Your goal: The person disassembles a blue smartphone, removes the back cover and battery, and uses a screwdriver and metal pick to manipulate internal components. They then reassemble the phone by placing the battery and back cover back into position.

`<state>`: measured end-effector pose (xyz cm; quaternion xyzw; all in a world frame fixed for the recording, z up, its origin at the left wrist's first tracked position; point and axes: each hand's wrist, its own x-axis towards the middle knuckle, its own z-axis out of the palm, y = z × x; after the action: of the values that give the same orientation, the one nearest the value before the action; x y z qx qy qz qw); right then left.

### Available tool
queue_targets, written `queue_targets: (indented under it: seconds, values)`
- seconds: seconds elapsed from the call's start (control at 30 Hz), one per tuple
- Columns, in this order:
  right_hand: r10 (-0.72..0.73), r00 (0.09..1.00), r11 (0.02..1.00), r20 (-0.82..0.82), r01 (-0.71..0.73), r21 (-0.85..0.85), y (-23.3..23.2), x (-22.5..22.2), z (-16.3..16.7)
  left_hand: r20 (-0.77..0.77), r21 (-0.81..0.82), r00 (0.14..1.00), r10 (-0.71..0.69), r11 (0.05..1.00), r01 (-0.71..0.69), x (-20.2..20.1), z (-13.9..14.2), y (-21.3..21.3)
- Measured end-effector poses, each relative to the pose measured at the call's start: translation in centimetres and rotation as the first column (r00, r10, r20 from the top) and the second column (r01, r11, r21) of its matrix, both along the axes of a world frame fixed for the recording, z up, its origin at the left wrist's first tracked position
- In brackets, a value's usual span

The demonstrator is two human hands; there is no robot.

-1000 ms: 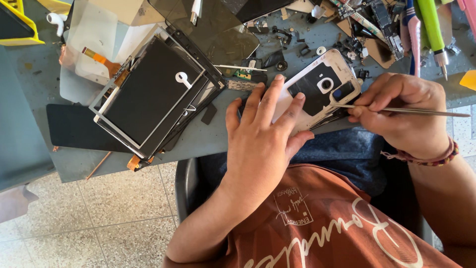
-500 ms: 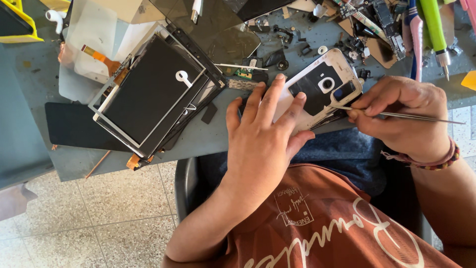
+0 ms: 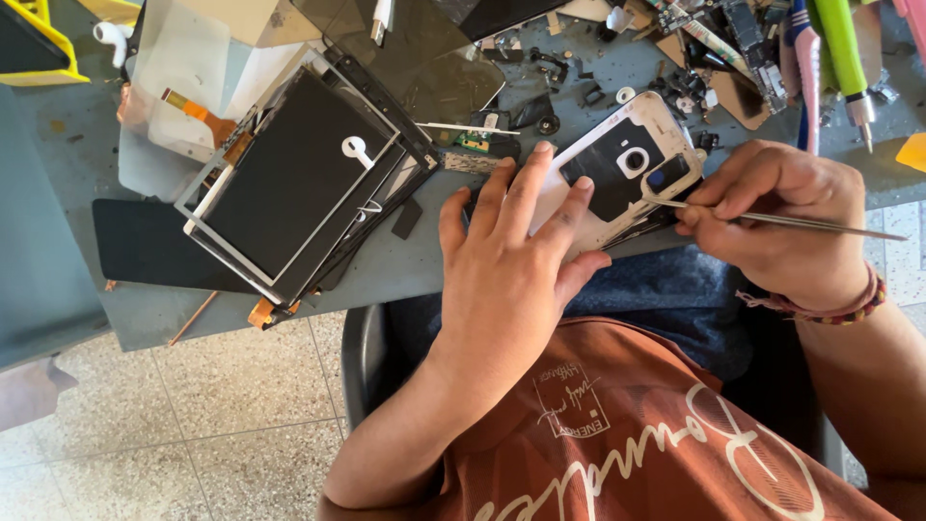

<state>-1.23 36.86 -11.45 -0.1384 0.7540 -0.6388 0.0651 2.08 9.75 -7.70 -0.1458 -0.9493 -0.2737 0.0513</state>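
A white phone body (image 3: 632, 159) with its back cover off lies at the near edge of the grey workbench (image 3: 77, 174). My left hand (image 3: 511, 260) lies flat on its lower half, fingers spread, pressing it down. My right hand (image 3: 781, 222) pinches thin metal tweezers (image 3: 762, 217), whose tip touches the phone's right side near the blue part.
A stack of black screen panels in white and black frames (image 3: 299, 174) lies left of the phone. Small parts and circuit boards (image 3: 714, 48) litter the far bench, with green and blue tools (image 3: 839, 48) at the right. A yellow tray (image 3: 34, 43) sits far left.
The tweezers' tip has shifted slightly along the phone's right side. My left hand stays pressed on the phone.
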Motion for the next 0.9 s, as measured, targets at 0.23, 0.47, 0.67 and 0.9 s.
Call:
queue_targets:
  seconds: [0.23, 0.47, 0.67, 0.9]
  values:
    - [0.011, 1.000, 0.997, 0.005, -0.012, 0.074, 0.16, 0.00, 0.48, 0.002, -0.001, 1.000, -0.001, 1.000, 0.001, -0.01, 0.02, 0.10]
    - [0.023, 1.000, 0.995, 0.016, -0.024, 0.093, 0.48, -0.34, 0.12, -0.002, -0.004, 1.000, -0.001, 1.000, 0.001, -0.05, -0.01, 0.10]
    - [0.042, 0.998, 0.993, -0.049, -0.036, 0.113, 0.30, -0.40, 0.08, -0.001, -0.004, 1.000, -0.002, 1.000, 0.002, -0.02, -0.05, -0.02]
    - [0.056, 0.984, 0.966, -0.170, -0.010, 0.259, -0.35, -0.29, 0.55, -0.008, 0.000, 1.000, 0.000, 1.000, 0.000, -0.05, -0.21, -0.01]
